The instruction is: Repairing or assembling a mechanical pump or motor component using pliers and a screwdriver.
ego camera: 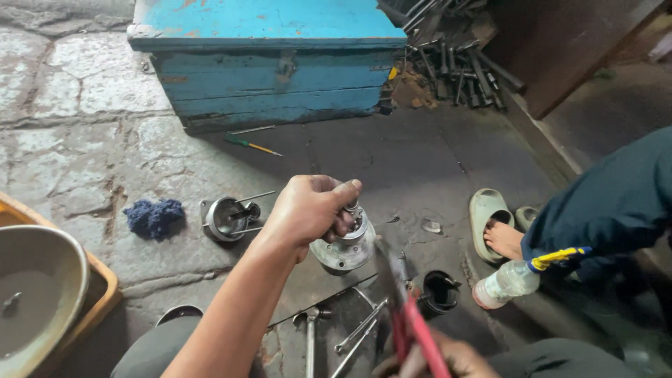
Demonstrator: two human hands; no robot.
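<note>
Here, left hand (308, 210) gripping round grimy metal housing (344, 250), flanged base

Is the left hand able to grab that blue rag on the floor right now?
Probably not yet. The left hand is full, gripping a round metal part. The blue rag lies apart to its left, with bare floor around it, so only the full hand stops it.

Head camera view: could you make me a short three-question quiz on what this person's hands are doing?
1. True or false: the left hand holds a round metal motor part.
2. What does the right hand hold? A) red-handled pliers B) a hammer
3. What colour is the wooden chest at the top of the view?

Key: 1 true; 2 A; 3 blue.
</note>
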